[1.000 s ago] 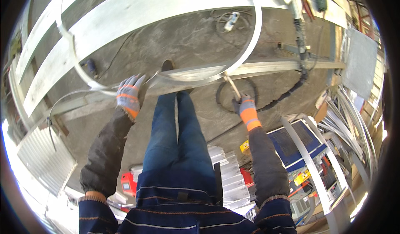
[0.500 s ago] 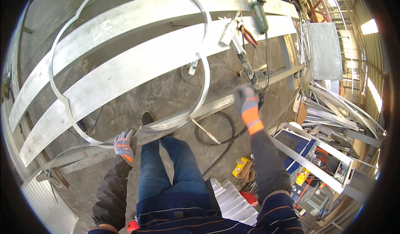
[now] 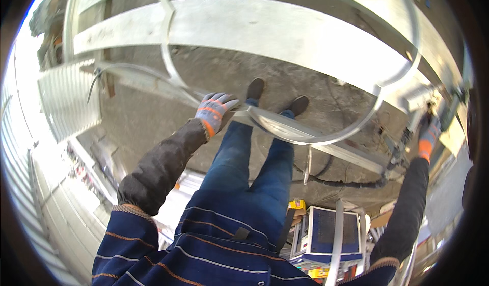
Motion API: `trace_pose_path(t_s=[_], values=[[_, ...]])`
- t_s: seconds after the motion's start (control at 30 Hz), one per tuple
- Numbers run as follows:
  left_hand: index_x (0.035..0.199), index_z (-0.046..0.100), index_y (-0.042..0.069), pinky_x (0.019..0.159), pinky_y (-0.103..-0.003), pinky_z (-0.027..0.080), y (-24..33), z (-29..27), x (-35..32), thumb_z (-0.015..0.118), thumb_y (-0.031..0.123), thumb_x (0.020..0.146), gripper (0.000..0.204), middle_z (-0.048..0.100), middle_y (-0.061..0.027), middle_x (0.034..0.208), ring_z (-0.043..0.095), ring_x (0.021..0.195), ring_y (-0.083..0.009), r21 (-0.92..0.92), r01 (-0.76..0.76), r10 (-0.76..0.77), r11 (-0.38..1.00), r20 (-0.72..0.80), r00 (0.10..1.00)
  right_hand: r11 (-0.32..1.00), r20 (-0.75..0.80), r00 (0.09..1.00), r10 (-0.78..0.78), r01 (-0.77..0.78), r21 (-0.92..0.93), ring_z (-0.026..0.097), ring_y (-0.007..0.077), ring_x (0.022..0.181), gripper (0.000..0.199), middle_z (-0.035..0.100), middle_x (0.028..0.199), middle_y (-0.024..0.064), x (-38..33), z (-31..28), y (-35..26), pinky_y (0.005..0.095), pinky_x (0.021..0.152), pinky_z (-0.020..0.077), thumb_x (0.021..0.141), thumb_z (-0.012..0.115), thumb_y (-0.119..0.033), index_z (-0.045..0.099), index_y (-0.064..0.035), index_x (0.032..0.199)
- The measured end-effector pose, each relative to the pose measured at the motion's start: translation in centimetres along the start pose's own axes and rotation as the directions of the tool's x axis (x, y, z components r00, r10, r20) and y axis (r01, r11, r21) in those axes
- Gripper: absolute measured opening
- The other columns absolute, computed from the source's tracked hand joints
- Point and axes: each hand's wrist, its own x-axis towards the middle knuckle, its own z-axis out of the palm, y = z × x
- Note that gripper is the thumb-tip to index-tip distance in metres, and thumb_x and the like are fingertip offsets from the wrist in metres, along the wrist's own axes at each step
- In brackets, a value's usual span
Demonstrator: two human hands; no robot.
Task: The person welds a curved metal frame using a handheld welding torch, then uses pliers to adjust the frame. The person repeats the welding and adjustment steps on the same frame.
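My left hand [image 3: 216, 107], in a grey and orange glove, is closed over the end of a thin, curved metal strip, part of a large scalloped metal ring [image 3: 355, 125]. The ring rests across pale, wide beams [image 3: 244, 23] and a narrower metal bar [image 3: 351, 156]. My right hand [image 3: 430, 133], gloved alike, reaches out at the far right among tools. Beside it are a short white box-section piece [image 3: 418, 98] and a green angle grinder [image 3: 449, 113]. Blur hides its fingers and anything in them. A thin rod [image 3: 307, 164] hangs from the ring's near edge.
A black hose [image 3: 356, 184] runs below the bar toward my right hand. Behind my right side stand a blue and white machine [image 3: 326, 230] and a yellow box [image 3: 297, 205]. A corrugated panel [image 3: 69, 100] is at left. My feet stand under the ring.
My view has turned, so the ring and beams appear farther right. My right hand has moved from over the bar out to the tools on the beam. My left hand stays on the strip.
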Motion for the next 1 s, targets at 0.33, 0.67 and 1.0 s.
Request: trace_pose_path(t_s=[0.33,0.67,1.0], values=[[0.134,0.064,0.019,0.11,-0.047,0.04,1.1,-0.6,0.4,0.068,0.02,0.092,0.043,0.064,-0.0066,0.135,0.057,0.129,-0.0286,0.036,0.047,-0.049,0.998,0.042,0.998,0.93,-0.275,0.932,-0.236,0.299,0.212,0.056,0.0455,0.122,0.035,0.055,0.134,0.0284,0.9,3.6,7.5,0.0458,0.103,0.0485,0.105,0.057,-0.019,0.057,-0.0011,0.135],[0.138,0.061,0.02,0.113,-0.046,0.038,0.6,-0.3,0.4,0.067,0.017,0.091,0.047,0.062,-0.0053,0.139,0.056,0.132,-0.027,0.036,0.038,-0.04,0.999,0.068,0.997,0.967,-0.016,0.967,0.256,-0.256,0.015,0.064,0.0416,0.117,0.044,0.065,0.127,0.0251,-1.4,-3.3,6.2,0.045,0.096,0.0517,0.108,0.052,-0.039,0.064,-0.0055,0.134],[0.138,0.061,0.014,0.117,-0.05,0.034,1.2,-1.0,0.4,0.063,0.021,0.094,0.045,0.06,-0.0146,0.14,0.054,0.133,-0.0345,0.014,0.028,-0.03,0.999,0.113,0.993,-0.062,0.517,0.835,0.187,-0.515,0.855,0.04,0.0079,0.06,0.028,0.04,0.068,-0.003,-23.5,-22.7,-18.2,0.0259,0.057,0.0328,0.11,0.052,-0.038,0.059,-0.0139,0.097]])
